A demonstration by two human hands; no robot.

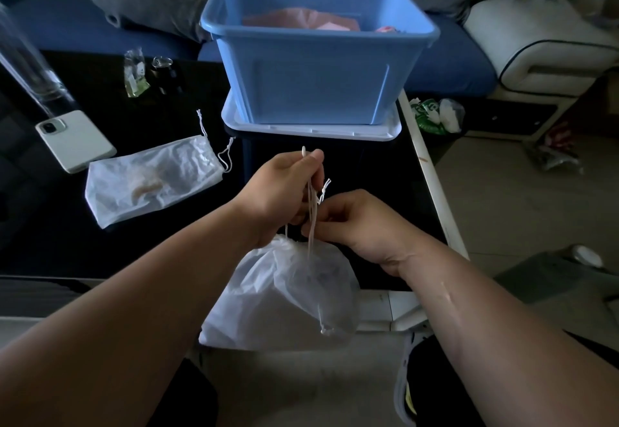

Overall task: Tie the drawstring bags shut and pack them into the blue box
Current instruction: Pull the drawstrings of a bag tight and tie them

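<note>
Left hand (278,192) pinches the drawstring cords (312,207) up high. Right hand (361,222) pinches them low, right at the gathered neck. White drawstring bag (284,296) hangs below both hands, lower centre of frame. Cords run near-vertical from neck to left fingertips. Knot looks unfinished to me. Blue box (318,68) sits directly above the hands, upper centre, with the left hand slightly nearer. Second bag (154,178) lies flat at centre-left, strings slack.

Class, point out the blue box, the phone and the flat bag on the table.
blue box (311,88), head view, front wall.
phone (76,141), head view, its back.
flat bag (150,180), head view, middle of fabric.
</note>
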